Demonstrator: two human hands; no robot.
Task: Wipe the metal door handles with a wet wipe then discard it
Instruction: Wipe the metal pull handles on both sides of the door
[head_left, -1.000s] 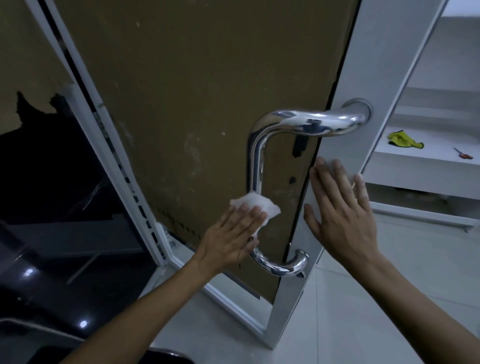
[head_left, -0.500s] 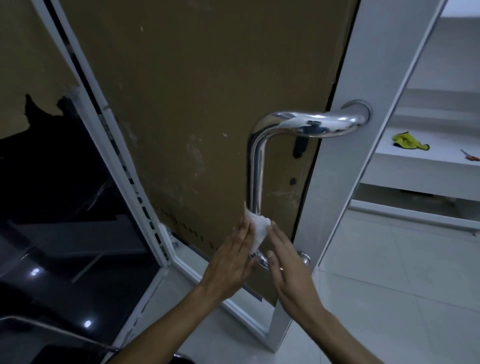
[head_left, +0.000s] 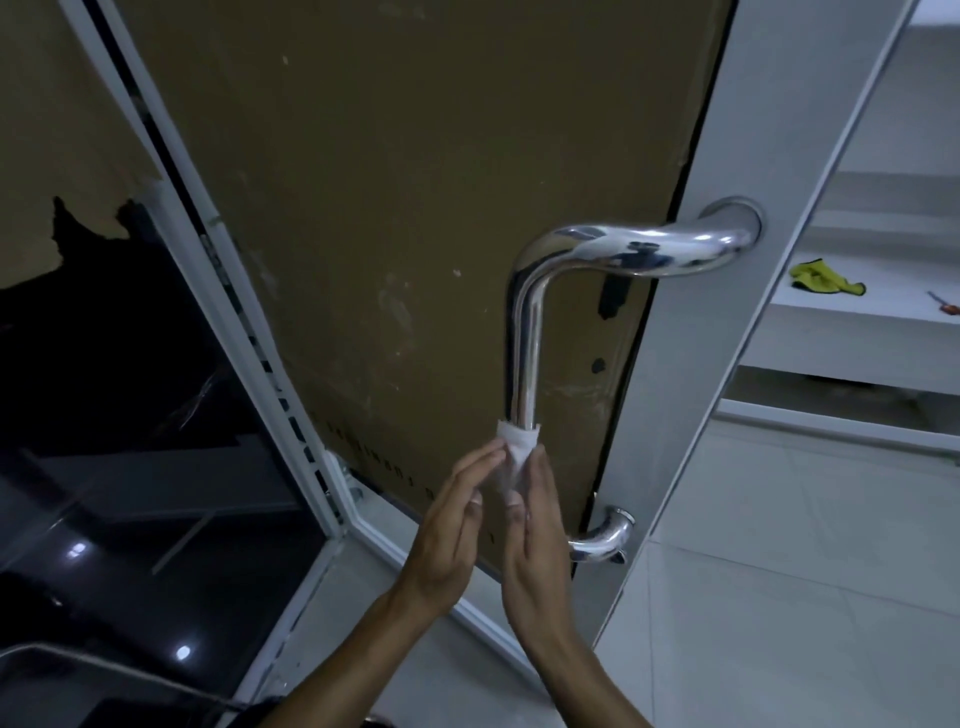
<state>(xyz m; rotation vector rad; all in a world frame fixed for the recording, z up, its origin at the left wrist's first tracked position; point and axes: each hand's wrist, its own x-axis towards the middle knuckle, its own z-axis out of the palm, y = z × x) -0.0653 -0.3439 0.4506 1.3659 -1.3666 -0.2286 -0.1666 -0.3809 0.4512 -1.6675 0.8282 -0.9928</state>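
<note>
Here both hands (head_left: 493, 525) press the wet wipe (head_left: 515, 452) around the door handle (head_left: 524, 353), yellow cloth (head_left: 823, 277) well apart.

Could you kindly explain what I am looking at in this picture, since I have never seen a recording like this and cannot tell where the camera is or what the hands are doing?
There is no machine here. The camera sits on a person's head and looks forward and down, so the two arms coming up from the bottom edge are that person's own. In front of them is a door with a brown panel and a curved, shiny metal door handle. The left hand and the right hand face each other, fingers fairly straight, with a white wet wipe pressed between their fingertips and wrapped round the lower part of the handle's upright bar. Further back on the right is a white ledge with a yellow cloth and a small orange-handled tool lying on it.
</note>
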